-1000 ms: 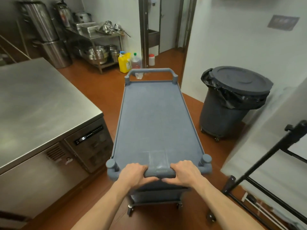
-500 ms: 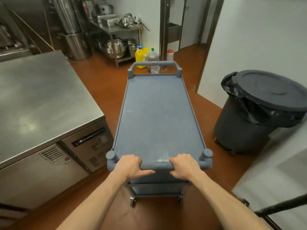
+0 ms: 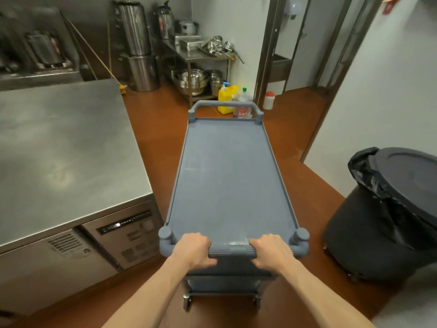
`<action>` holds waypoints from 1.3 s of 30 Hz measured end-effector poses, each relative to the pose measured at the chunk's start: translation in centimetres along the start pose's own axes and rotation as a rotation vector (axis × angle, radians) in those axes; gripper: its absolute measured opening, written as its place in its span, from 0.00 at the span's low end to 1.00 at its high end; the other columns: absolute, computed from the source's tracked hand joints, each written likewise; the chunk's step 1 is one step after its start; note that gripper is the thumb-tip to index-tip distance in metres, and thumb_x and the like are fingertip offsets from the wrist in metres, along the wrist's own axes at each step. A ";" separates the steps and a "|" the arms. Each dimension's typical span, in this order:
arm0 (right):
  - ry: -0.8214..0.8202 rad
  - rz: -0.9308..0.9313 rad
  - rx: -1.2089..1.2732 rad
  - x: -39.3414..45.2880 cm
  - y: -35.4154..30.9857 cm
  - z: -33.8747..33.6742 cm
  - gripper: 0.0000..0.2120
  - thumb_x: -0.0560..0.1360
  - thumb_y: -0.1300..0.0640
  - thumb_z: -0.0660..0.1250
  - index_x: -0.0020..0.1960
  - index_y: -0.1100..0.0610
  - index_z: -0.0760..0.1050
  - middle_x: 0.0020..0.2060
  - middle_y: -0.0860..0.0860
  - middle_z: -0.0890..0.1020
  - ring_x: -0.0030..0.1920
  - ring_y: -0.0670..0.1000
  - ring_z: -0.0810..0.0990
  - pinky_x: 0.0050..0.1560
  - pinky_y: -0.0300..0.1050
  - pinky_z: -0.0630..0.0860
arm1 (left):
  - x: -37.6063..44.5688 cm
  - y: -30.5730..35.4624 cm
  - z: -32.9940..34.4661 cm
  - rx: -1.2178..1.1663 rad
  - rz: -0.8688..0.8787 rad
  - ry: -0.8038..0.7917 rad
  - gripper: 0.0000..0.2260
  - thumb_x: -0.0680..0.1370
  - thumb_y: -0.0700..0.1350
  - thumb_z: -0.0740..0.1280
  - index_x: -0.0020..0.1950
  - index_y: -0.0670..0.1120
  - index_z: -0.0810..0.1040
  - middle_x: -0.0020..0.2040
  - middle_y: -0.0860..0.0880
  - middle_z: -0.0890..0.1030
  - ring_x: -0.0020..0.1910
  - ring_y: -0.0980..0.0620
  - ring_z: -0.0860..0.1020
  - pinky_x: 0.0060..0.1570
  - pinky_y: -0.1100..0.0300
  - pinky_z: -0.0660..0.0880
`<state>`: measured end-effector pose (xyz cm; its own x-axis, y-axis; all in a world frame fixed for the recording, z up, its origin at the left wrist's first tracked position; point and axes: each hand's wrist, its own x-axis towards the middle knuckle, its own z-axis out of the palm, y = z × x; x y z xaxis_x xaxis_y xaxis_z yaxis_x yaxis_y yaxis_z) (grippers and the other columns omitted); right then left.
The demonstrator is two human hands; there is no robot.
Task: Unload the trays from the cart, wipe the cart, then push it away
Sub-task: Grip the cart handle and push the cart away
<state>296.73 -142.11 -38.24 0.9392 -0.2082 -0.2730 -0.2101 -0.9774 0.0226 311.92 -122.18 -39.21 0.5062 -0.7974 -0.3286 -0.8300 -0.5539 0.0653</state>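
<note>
While fingers curl over ribbed grey handle bar [image 3: 230, 251], left hand [image 3: 192, 250] grips bar's left part, right hand [image 3: 270, 253] grips right part, thumbs tucked beneath. Bare forearms enter from bottom of frame. Grey-blue plastic utility cart [image 3: 230, 176] stands lower centre, top shelf bare, pointing toward upper centre. Stainless steel counter [image 3: 59, 150] at left, just beside cart. Dark grey lidded round bin with black liner [image 3: 387, 216] at right edge. Yellow jug [image 3: 225, 98] on red-brown floor beyond cart's far handle.
</note>
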 end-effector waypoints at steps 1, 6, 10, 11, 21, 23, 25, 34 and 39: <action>0.004 -0.009 -0.005 1.3 0.6 -0.3 0.13 0.75 0.45 0.64 0.54 0.51 0.79 0.49 0.55 0.86 0.49 0.59 0.84 0.49 0.51 0.79 | 1.1 -0.4 -0.4 -0.004 -0.013 -0.007 0.19 0.74 0.64 0.66 0.50 0.49 0.81 0.47 0.47 0.84 0.44 0.48 0.81 0.41 0.57 0.73; 0.005 -0.046 -0.020 6.7 3.4 -1.7 0.14 0.74 0.45 0.64 0.54 0.51 0.78 0.49 0.54 0.86 0.48 0.58 0.84 0.50 0.50 0.80 | 5.4 -1.6 -2.3 0.005 -0.062 -0.006 0.18 0.75 0.62 0.66 0.52 0.48 0.81 0.49 0.45 0.85 0.48 0.45 0.83 0.43 0.54 0.73; 0.005 -0.087 -0.040 11.0 5.3 -3.0 0.13 0.74 0.46 0.63 0.53 0.51 0.78 0.48 0.55 0.86 0.48 0.59 0.84 0.49 0.51 0.79 | 8.8 -2.8 -3.4 -0.020 -0.110 -0.010 0.18 0.76 0.62 0.66 0.52 0.48 0.81 0.50 0.46 0.85 0.48 0.46 0.83 0.44 0.55 0.74; 0.009 -0.099 -0.049 12.1 5.8 -3.3 0.13 0.74 0.46 0.63 0.53 0.51 0.78 0.48 0.55 0.86 0.49 0.60 0.84 0.48 0.51 0.79 | 9.6 -3.1 -3.8 -0.018 -0.126 -0.010 0.18 0.76 0.62 0.66 0.52 0.48 0.82 0.50 0.45 0.85 0.48 0.45 0.83 0.45 0.54 0.75; 0.008 -0.228 -0.075 23.3 11.3 -6.8 0.13 0.74 0.46 0.65 0.53 0.53 0.78 0.49 0.57 0.85 0.50 0.62 0.83 0.47 0.50 0.77 | 18.7 -5.4 -7.5 -0.002 -0.268 0.026 0.20 0.74 0.61 0.65 0.51 0.46 0.82 0.52 0.43 0.85 0.53 0.41 0.83 0.52 0.51 0.77; 0.014 -0.264 -0.080 25.8 12.6 -7.3 0.14 0.74 0.46 0.65 0.54 0.53 0.78 0.50 0.58 0.85 0.51 0.62 0.83 0.49 0.50 0.77 | 20.5 -5.8 -8.3 -0.009 -0.303 0.026 0.20 0.74 0.61 0.65 0.52 0.46 0.82 0.52 0.43 0.85 0.53 0.41 0.83 0.53 0.51 0.78; 0.019 -0.292 -0.089 27.9 13.6 -7.8 0.15 0.74 0.46 0.65 0.55 0.54 0.79 0.51 0.58 0.85 0.52 0.63 0.83 0.51 0.52 0.78 | 22.2 -6.2 -9.0 -0.006 -0.332 0.022 0.20 0.73 0.62 0.65 0.51 0.46 0.82 0.53 0.43 0.85 0.54 0.40 0.83 0.53 0.50 0.77; 0.040 -0.380 -0.113 37.3 15.6 -10.0 0.15 0.73 0.45 0.65 0.54 0.53 0.79 0.50 0.58 0.85 0.51 0.62 0.83 0.50 0.52 0.78 | 28.4 -10.1 -11.2 -0.033 -0.419 0.020 0.20 0.73 0.63 0.64 0.51 0.47 0.82 0.52 0.44 0.85 0.53 0.41 0.82 0.52 0.51 0.77; 0.043 -0.403 -0.126 42.3 15.4 -11.2 0.15 0.73 0.44 0.65 0.53 0.52 0.79 0.49 0.56 0.85 0.50 0.61 0.84 0.50 0.52 0.79 | 31.0 -13.2 -12.1 -0.076 -0.465 0.023 0.19 0.73 0.63 0.64 0.50 0.49 0.82 0.50 0.46 0.85 0.50 0.44 0.83 0.51 0.52 0.78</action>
<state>336.27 -166.37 -38.64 0.9503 0.1931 -0.2440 0.2088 -0.9771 0.0398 341.40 -142.49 -38.85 0.8258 -0.4655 -0.3184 -0.4952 -0.8686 -0.0143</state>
